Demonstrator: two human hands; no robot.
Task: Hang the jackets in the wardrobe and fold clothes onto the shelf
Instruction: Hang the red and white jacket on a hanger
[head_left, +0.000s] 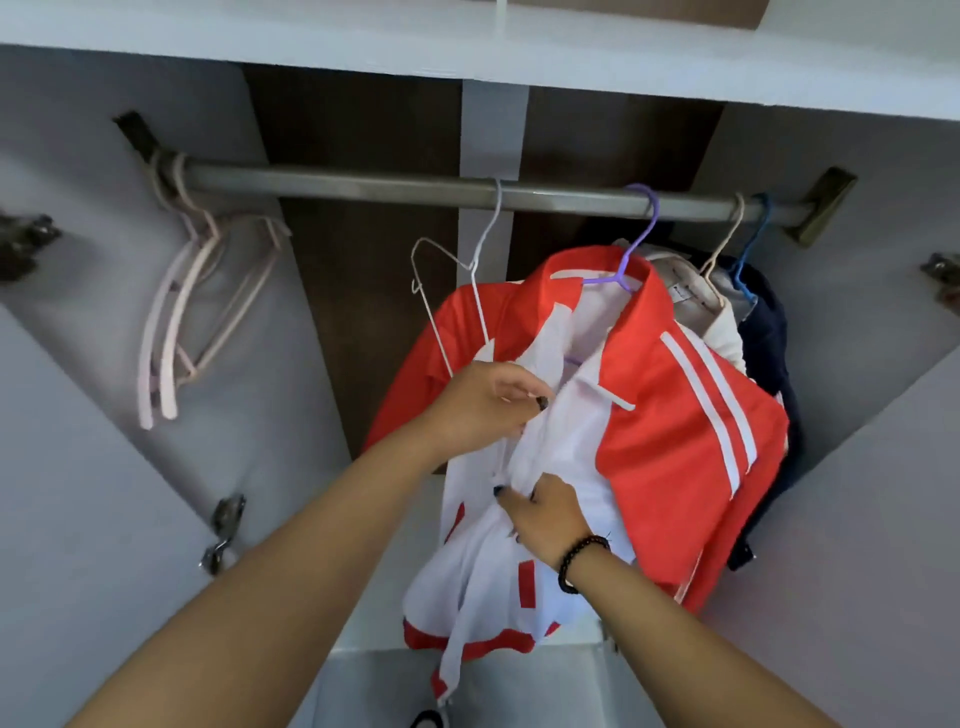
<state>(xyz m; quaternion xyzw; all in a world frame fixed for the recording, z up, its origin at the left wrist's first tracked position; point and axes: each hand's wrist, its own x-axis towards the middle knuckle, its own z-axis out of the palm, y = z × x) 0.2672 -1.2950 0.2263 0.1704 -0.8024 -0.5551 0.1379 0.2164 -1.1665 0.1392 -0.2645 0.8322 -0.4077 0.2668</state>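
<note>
A red and white jacket hangs on a purple hanger from the metal wardrobe rail. My left hand pinches the jacket's white front edge near the chest. My right hand, with a black bead bracelet at the wrist, grips the white front fabric lower down. Both hands hold the two front edges close together. Behind the red jacket hang a cream garment and a dark navy garment on their own hangers.
An empty white wire hanger hangs on the rail just left of the jacket. Several pale pink hangers bunch at the rail's left end. Open wardrobe doors flank both sides. A pale shelf surface lies below the jacket.
</note>
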